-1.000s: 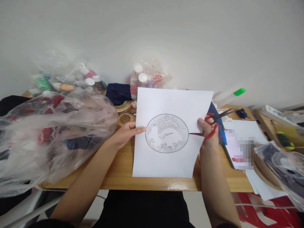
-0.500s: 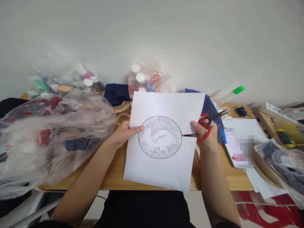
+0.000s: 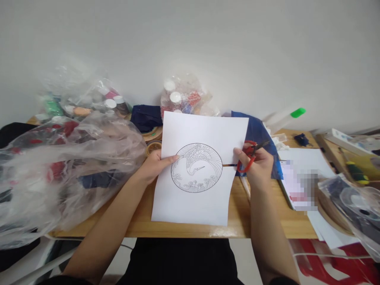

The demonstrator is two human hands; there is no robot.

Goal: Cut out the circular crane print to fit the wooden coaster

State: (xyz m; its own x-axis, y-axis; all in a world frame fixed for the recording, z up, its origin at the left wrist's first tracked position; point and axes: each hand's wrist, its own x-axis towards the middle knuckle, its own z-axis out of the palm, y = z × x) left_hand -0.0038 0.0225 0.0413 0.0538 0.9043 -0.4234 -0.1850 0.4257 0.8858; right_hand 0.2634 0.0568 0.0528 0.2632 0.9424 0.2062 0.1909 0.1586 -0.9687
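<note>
A white sheet of paper [image 3: 190,209] is held up over the table, printed with an oval drawing of a crane above waves. A slit runs in from its right edge to the oval's outline. My left hand [image 3: 152,166] pinches the sheet's left edge, thumb on the front at the oval. With my right hand [image 3: 258,162] I hold red-handled scissors [image 3: 246,166], their dark blades pointing up and right, away from the paper. The right thumb also rests on the sheet's right edge just above the slit. Some right-hand fingers are hidden behind the scissors.
Clear plastic bags [image 3: 74,170] cover the table's left side. A bag of white-capped jars [image 3: 181,95] stands against the wall. Behind my right hand lies blue material [image 3: 261,126]. A phone [image 3: 293,186], white papers [image 3: 314,158] and a wooden hoop [image 3: 332,209] sit on the right.
The paper has shifted slightly left and its lower right part has swung, so the slit looks narrower. The scissors have turned a little in my right hand and moved left.
</note>
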